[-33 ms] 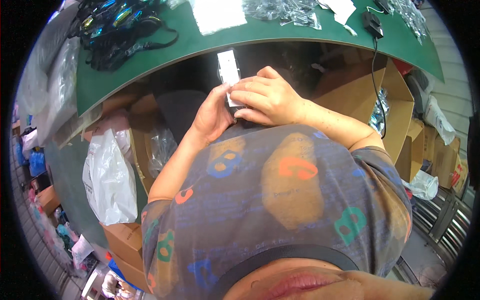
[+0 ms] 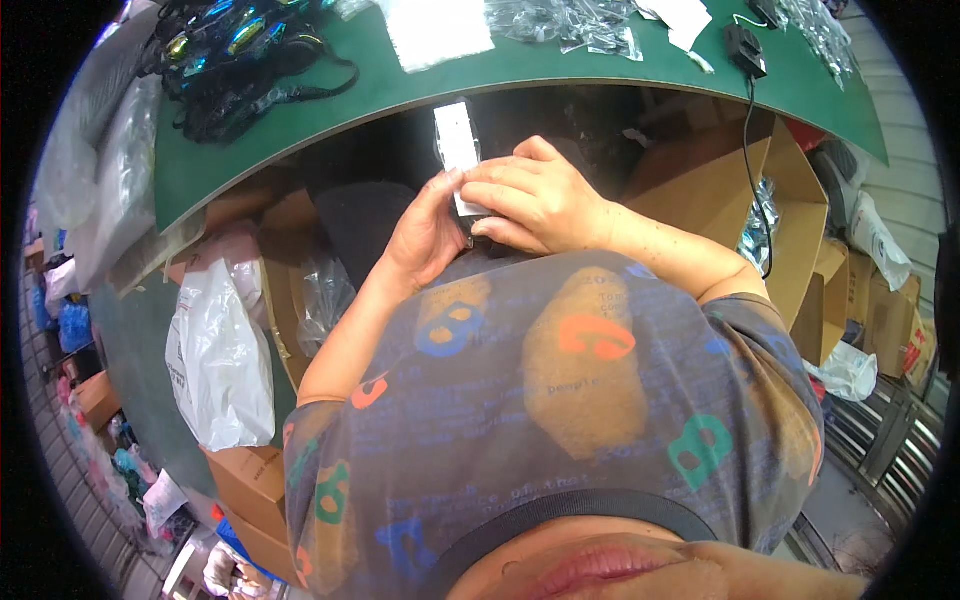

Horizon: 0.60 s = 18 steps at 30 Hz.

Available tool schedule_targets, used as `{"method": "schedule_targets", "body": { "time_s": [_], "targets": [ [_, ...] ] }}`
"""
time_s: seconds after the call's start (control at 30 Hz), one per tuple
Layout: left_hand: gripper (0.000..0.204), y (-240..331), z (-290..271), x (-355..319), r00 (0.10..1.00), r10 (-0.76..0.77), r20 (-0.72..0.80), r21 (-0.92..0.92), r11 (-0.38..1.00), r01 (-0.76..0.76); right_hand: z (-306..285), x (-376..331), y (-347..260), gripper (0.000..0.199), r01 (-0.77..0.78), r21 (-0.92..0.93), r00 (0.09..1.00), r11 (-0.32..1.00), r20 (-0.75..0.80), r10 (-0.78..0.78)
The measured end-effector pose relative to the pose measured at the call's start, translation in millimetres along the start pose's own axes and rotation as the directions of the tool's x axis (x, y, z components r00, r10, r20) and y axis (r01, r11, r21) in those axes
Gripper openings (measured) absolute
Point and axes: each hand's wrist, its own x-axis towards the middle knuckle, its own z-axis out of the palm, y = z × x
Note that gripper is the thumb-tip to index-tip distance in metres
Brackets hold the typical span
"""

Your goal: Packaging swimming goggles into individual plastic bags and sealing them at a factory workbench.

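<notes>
Both hands hold one small white packet [image 2: 459, 150] close to my chest, below the green surface [image 2: 520, 70] edge at 12 o'clock: left hand [image 2: 425, 235] cupping its lower end, right hand [image 2: 535, 200] folded over it at 3 o'clock, presumably steadying it.

Nothing has visibly moved between the two pictures, which were taken at the same instant. The left hand [image 2: 425, 235] and right hand [image 2: 535, 200] match their earlier pose, closed together on the small white packet [image 2: 458, 140] just below the near edge of the green bench [image 2: 300, 120].
</notes>
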Motion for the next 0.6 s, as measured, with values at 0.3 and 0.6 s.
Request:
{"method": "schedule_targets", "body": {
  "time_s": [0.3,0.6],
  "targets": [
    [0.064,15.0,3.3,-15.2,0.994,0.094,0.058,0.084,0.992,-0.099,5.9,-8.1,5.5,0.020,-0.413,0.812,0.684,0.413,-0.022,0.729],
    [0.065,33.0,18.0,-14.6,0.975,0.152,0.164,-0.143,0.981,-0.129,40.1,-17.4,33.8,0.045,-0.300,0.617,0.697,-0.727,0.662,0.274]
  ]
}}
